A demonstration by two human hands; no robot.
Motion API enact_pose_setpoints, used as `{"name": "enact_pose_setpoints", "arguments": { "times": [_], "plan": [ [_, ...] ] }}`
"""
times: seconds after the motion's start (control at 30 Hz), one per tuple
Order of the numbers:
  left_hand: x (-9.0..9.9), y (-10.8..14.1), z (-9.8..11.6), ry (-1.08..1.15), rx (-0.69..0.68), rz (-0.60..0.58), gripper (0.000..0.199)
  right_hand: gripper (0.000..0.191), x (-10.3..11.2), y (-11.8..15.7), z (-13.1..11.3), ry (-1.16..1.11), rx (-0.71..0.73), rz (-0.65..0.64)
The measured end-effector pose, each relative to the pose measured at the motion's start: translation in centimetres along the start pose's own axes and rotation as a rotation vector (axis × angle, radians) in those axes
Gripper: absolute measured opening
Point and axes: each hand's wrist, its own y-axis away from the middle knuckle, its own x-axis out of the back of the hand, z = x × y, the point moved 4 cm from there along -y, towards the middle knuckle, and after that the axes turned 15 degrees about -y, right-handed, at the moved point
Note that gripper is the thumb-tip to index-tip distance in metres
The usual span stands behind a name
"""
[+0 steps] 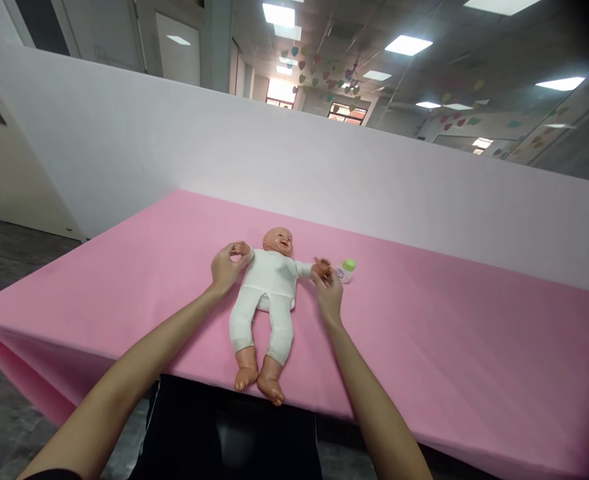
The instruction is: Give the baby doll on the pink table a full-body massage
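A baby doll point(269, 277) with a white cloth body lies on its back on the pink-covered table point(424, 347). Its bare feet reach the table's near edge, and its head points towards the wall. My left hand point(227, 269) is closed around the doll's arm at the left, by its small hand. At the other side, my right hand point(329, 293) grips the doll's other hand between thumb and fingers. Just beyond my right hand lies a small baby bottle point(345, 270) with a green cap, its lower end close to my fingers.
A white wall point(324, 173) runs along the table's far side, with glass above it. A door point(14, 153) with a handle stands at the left. The pink cloth hangs over the table's near and left edges.
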Motion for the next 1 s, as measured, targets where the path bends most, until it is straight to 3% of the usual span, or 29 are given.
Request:
{"name": "enact_pose_setpoints", "arguments": {
  "times": [0.1, 0.23, 0.3, 0.4, 0.5, 0.6, 0.7, 0.87, 1.0],
  "plan": [
    [0.4, -1.1, -2.7, 0.352, 0.335, 0.071, 0.014, 0.060, 2.7, -0.9, 1.4, -0.218, -0.166, 0.226],
    [-0.1, -0.7, -5.5, 0.650, 0.834, 0.091, 0.016, 0.019, 5.0, -0.3, 4.4, -0.445, -0.509, 0.507],
    [-0.2, -0.4, -5.9, 0.691, 0.935, 0.109, 0.017, 0.006, 5.3, 0.1, 5.2, -0.504, -0.578, 0.580],
    [-0.2, -0.5, -5.7, 0.692, 0.931, 0.117, 0.018, 0.005, 5.0, 0.1, 5.2, -0.559, -0.559, 0.585],
    [0.0, -0.8, -4.7, 0.664, 0.803, 0.104, 0.018, 0.011, 4.4, -0.1, 4.4, -0.552, -0.483, 0.540],
    [0.1, -1.0, -2.9, 0.523, 0.516, 0.087, 0.016, 0.037, 3.4, -0.3, 2.9, -0.427, -0.358, 0.427],
    [-0.1, -0.2, -0.6, 0.248, 0.191, 0.032, 0.018, 0.061, 1.7, 0.2, 1.2, -0.213, -0.141, 0.207],
    [-1.8, 2.5, 2.4, -0.309, -0.308, -0.157, 0.018, 0.032, -2.0, 2.9, 0.8, 0.215, 0.074, -0.276],
    [-2.7, 3.6, 3.2, -0.531, -0.566, -0.240, 0.025, 0.035, -3.3, 4.4, 1.7, 0.579, 0.237, -0.524]
  ]
}}
